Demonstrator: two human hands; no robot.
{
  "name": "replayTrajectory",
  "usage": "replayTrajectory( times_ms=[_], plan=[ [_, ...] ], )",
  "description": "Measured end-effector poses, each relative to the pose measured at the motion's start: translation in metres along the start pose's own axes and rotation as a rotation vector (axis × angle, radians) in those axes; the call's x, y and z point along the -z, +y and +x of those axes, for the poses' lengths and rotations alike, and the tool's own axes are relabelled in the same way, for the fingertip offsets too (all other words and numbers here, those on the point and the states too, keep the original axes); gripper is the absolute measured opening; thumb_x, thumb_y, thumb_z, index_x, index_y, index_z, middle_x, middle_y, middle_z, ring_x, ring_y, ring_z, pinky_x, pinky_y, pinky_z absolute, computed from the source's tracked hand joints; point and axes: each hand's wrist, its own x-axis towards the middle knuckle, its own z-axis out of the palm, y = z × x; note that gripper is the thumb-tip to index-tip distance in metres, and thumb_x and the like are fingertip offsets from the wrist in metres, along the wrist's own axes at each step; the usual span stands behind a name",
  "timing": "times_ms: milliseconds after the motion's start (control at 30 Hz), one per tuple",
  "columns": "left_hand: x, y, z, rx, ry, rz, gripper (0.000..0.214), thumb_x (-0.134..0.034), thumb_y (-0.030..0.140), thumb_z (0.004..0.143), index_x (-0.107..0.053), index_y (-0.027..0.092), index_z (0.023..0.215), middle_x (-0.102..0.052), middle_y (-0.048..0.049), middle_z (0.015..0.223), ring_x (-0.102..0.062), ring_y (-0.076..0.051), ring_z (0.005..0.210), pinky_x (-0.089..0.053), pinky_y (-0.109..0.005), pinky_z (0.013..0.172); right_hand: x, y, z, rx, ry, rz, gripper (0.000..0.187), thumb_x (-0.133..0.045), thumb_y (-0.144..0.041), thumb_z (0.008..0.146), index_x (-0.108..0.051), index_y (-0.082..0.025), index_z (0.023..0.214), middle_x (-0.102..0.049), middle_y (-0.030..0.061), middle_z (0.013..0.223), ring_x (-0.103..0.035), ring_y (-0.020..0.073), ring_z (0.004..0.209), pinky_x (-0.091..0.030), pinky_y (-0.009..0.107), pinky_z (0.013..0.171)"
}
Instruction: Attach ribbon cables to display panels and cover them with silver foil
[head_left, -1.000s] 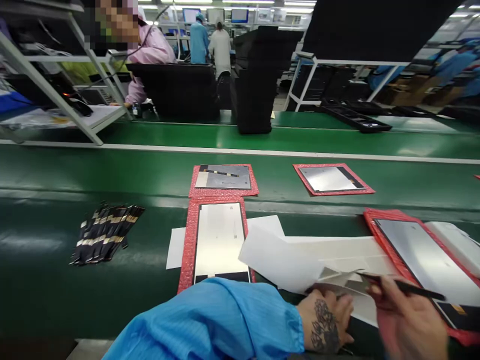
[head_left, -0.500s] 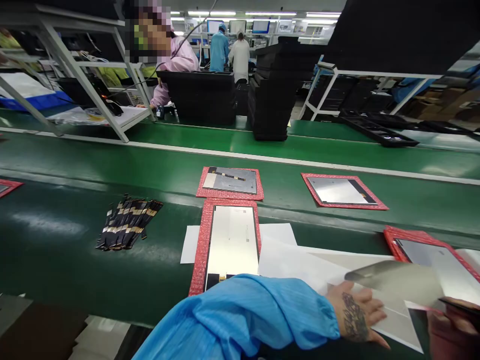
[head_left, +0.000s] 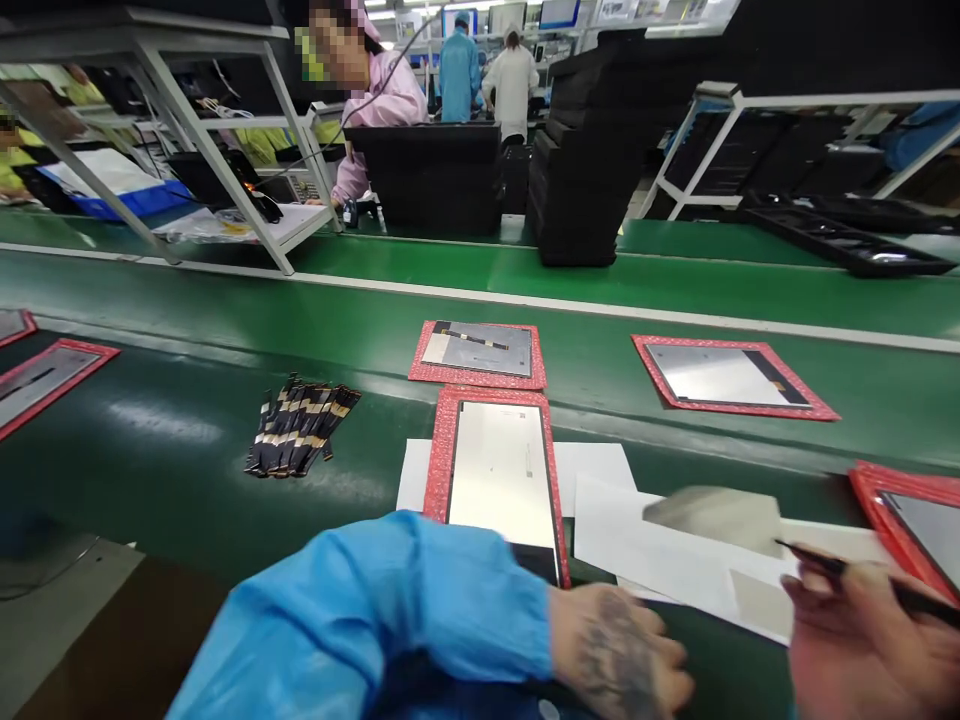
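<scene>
My left hand (head_left: 622, 660), tattooed and in a blue sleeve, lies low on the green bench just below a bright panel on a red pad (head_left: 495, 470); it is blurred and I see nothing in it. My right hand (head_left: 862, 650) grips a thin dark tool (head_left: 832, 568). At the tool's tip hangs a grey film sheet (head_left: 712, 515), lifted above white paper sheets (head_left: 660, 565). More white paper (head_left: 600, 462) lies under the red pad.
A bundle of black flex strips (head_left: 300, 430) lies to the left. Other panels on red pads lie on the belt (head_left: 480, 350) (head_left: 731, 375), at the right edge (head_left: 915, 515) and far left (head_left: 37, 375). Stacked black trays (head_left: 592, 170), a white rack (head_left: 225, 150) and a person in pink (head_left: 375, 100) are beyond.
My view has swung left. The grey film came up off the right-hand panel on the tool and moved left over the paper. My left hand slid down off the paper toward me.
</scene>
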Motion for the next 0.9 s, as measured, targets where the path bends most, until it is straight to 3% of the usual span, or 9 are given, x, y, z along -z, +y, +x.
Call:
replayTrajectory(
  times_ms=[33,67,133,200,300,400,500,700,900],
  plan=[
    [0.008,0.003,-0.033,0.115,0.053,-0.116,0.039,-0.073,0.036,0.086,-0.053,0.025,0.054,-0.071,-0.0068,0.066,-0.068,-0.020,0.065,-0.046,-0.032,0.056,-0.010,0.000,-0.009,0.007,0.028,-0.002,0.038,-0.096,-0.049,0.058,-0.068,-0.027,0.073,-0.061,0.0030,0.066,-0.059,0.0185,0.053,-0.044,0.038,0.047],
    [0.016,0.004,-0.063,0.285,0.170,-0.226,0.036,-0.066,0.033,0.091,-0.056,0.024,0.058,-0.070,-0.0063,0.065,-0.069,-0.021,0.066,-0.047,-0.032,0.058,-0.021,0.000,-0.018,0.012,0.024,-0.009,0.042,-0.096,-0.051,0.056,-0.069,-0.025,0.075,-0.062,0.0025,0.065,-0.060,0.0189,0.054,-0.047,0.038,0.049],
    [0.033,0.005,-0.111,0.652,0.468,-0.524,0.022,-0.062,0.035,0.093,-0.070,0.024,0.076,-0.075,-0.0051,0.078,-0.070,-0.021,0.073,-0.051,-0.031,0.066,-0.039,-0.001,-0.037,0.019,-0.020,-0.019,0.046,-0.097,-0.053,0.057,-0.068,-0.023,0.079,-0.065,0.0008,0.064,-0.062,0.0186,0.052,-0.051,0.036,0.051],
    [0.043,0.004,-0.139,0.918,0.804,-0.789,0.019,-0.069,0.039,0.088,-0.075,0.023,0.095,-0.076,-0.0052,0.090,-0.070,-0.021,0.081,-0.054,-0.031,0.073,-0.053,-0.003,-0.055,0.014,-0.086,-0.016,0.045,-0.096,-0.051,0.060,-0.068,-0.023,0.081,-0.068,-0.0002,0.066,-0.064,0.0176,0.051,-0.055,0.034,0.052],
    [0.040,0.003,-0.147,0.966,1.133,-1.094,0.040,-0.085,0.041,0.074,-0.073,0.021,0.106,-0.075,-0.0073,0.102,-0.069,-0.022,0.093,-0.056,-0.035,0.085,-0.066,-0.005,-0.075,0.008,-0.179,0.001,0.038,-0.094,-0.046,0.066,-0.069,-0.023,0.082,-0.073,0.0003,0.071,-0.065,0.0163,0.050,-0.057,0.030,0.051],
    [0.031,0.006,-0.136,0.822,1.181,-1.309,0.054,-0.096,0.038,0.060,-0.072,0.022,0.106,-0.073,-0.0069,0.105,-0.068,-0.024,0.099,-0.058,-0.037,0.088,-0.073,-0.006,-0.089,-0.003,-0.232,0.022,0.033,-0.093,-0.043,0.070,-0.069,-0.023,0.082,-0.074,0.0011,0.073,-0.064,0.0145,0.050,-0.057,0.027,0.050],
    [0.031,0.012,-0.127,0.751,1.169,-1.332,0.059,-0.099,0.027,0.050,-0.070,0.022,0.101,-0.070,-0.0044,0.102,-0.067,-0.022,0.099,-0.059,-0.035,0.087,-0.077,-0.005,-0.097,-0.035,-0.247,0.027,0.032,-0.093,-0.043,0.070,-0.069,-0.023,0.081,-0.073,0.0010,0.073,-0.062,0.0132,0.050,-0.057,0.026,0.050],
    [0.045,0.016,-0.127,0.910,1.165,-1.172,0.029,-0.085,0.038,0.070,-0.065,0.018,0.077,-0.064,-0.0003,0.074,-0.064,-0.016,0.069,-0.060,-0.031,0.068,-0.078,-0.005,-0.103,-0.063,-0.256,0.017,0.031,-0.092,-0.042,0.072,-0.069,-0.023,0.082,-0.073,0.0012,0.073,-0.062,0.0137,0.049,-0.056,0.026,0.050],
    [0.049,0.013,-0.135,0.962,1.129,-0.984,0.020,-0.078,0.033,0.072,-0.066,0.018,0.068,-0.065,-0.0031,0.083,-0.064,-0.017,0.080,-0.055,-0.028,0.072,-0.061,0.014,-0.108,-0.113,-0.205,-0.082,0.035,-0.091,-0.045,0.072,-0.067,-0.022,0.083,-0.071,0.0020,0.071,-0.064,0.0170,0.050,-0.057,0.031,0.050]
  ],
)
